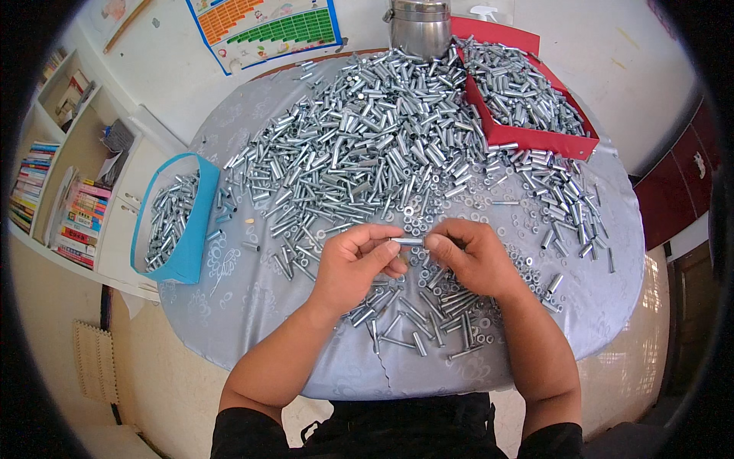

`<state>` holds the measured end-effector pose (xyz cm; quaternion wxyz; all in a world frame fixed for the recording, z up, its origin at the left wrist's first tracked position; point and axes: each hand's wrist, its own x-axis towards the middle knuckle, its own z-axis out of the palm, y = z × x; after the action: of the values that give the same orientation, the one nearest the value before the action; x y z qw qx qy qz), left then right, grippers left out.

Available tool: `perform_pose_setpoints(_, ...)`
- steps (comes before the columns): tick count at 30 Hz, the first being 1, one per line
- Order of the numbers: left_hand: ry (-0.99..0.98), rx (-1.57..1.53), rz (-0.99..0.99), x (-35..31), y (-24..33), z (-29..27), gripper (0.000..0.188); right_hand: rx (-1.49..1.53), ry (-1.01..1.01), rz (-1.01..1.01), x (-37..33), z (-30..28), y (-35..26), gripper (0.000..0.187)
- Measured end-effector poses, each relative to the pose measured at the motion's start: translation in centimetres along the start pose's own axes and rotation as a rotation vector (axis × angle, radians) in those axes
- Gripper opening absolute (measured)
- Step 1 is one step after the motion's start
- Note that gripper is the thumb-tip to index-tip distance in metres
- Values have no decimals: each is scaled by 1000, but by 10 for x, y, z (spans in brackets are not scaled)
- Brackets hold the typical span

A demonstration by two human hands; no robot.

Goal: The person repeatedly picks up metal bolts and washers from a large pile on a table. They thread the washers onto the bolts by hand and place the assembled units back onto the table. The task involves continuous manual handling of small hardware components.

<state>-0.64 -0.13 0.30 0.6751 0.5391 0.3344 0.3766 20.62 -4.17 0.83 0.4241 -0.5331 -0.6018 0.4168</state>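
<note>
Left hand point(352, 264) and right hand point(475, 256), above the near half of an oval table: the thumb and fingers of each pinch opposite ends of a slender metal sleeve point(408, 242), held roughly level between them. Whether a bolt sits inside cannot be told. Beneath and nearer the body lie scattered bolts and sleeves point(420, 343); just beyond the fingertips, small washers point(409, 211). Farther out, a broad heap of metal parts point(344, 153) covers the patterned grey cloth point(252, 325), flanked by a filled blue box point(203, 229) at left and a filled red box point(529, 139) at far right, near a steel canister point(419, 29).
</note>
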Motion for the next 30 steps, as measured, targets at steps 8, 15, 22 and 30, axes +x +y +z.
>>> perform_pose_setpoints(8, -6, -1, 19, 0, -4, -1, 21, 20, 13, -21, 0, 0, -2, 18)
perform_pose_setpoints(15, 7, -16, -1, 0, -1, 0, 21, -64, -78, 79, -1, -4, -5, 20)
perform_pose_setpoints(22, -3, -31, -6, 0, -1, -1, 22, -86, -17, -92, -2, 1, -7, 18)
perform_pose_setpoints(30, 2, -3, 2, 0, -2, 1, 21, 19, -79, -88, 0, 2, 5, 20)
